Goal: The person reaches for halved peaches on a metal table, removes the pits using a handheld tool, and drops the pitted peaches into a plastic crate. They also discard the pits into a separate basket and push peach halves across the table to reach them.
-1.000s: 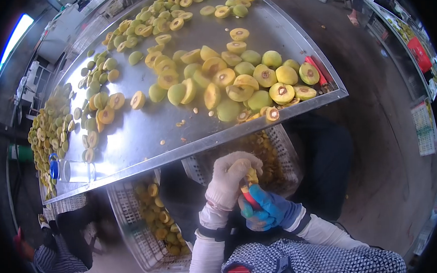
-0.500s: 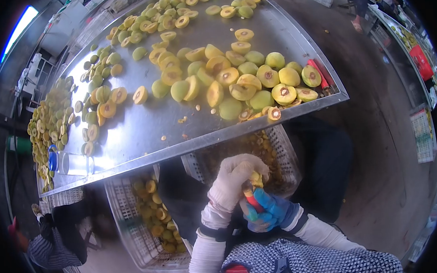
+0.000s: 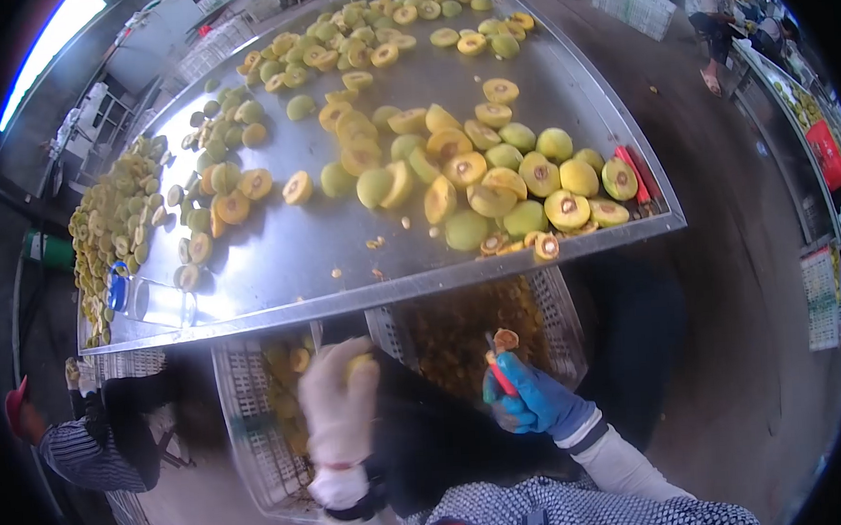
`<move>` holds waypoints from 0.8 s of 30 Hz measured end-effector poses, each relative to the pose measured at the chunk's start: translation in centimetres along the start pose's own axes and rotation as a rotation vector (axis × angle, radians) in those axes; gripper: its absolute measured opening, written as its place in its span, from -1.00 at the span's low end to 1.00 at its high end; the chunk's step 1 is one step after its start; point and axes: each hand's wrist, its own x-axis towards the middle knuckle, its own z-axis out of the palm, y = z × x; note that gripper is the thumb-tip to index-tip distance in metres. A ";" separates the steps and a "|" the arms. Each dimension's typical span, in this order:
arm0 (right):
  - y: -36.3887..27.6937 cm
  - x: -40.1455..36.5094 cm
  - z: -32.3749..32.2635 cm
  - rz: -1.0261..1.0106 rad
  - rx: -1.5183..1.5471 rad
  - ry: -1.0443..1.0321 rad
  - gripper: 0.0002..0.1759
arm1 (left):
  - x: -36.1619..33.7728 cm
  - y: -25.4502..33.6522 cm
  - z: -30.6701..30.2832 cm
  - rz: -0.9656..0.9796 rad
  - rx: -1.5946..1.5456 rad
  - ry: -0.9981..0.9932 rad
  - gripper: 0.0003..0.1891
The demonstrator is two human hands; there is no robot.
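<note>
My right hand [image 3: 542,399], in a blue glove, is closed round a red-handled knife [image 3: 504,377]. A brownish piece of fruit pit [image 3: 506,339] shows at the knife's tip, over a crate [image 3: 564,317] of yellow-brown scraps. My left hand [image 3: 338,405], in a white glove and blurred, is closed on a yellow piece of fruit [image 3: 358,363]. It hangs above the left crate [image 3: 244,433], which holds fruit pieces. Halved green-yellow stone fruit [image 3: 567,210] lie heaped near the front right corner of the metal table [image 3: 365,299].
A second red-handled tool [image 3: 631,175] lies at the table's right corner. On the left stands a clear jar with a blue lid [image 3: 117,288]. More halved fruit [image 3: 119,221] covers the table's left end. A co-worker [image 3: 92,441] sits at the left; others are at the far right.
My left hand has moved left, away from my right hand, with a piece of fruit. My right hand has shifted slightly right, still holding the knife, and the camera view has tilted.
</note>
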 end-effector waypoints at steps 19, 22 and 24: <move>-1.1 0.4 5.3 -0.116 -0.286 0.503 -0.44 | 20.2 1.8 3.7 0.135 0.355 -0.258 -0.53; -1.5 0.2 6.3 -0.077 -0.146 0.482 -0.48 | 14.8 1.8 2.2 -0.017 -0.042 -0.220 -0.55; -1.7 -0.3 6.3 -0.030 -0.079 0.297 -0.49 | 9.8 2.3 2.2 0.011 -0.514 -0.198 -0.56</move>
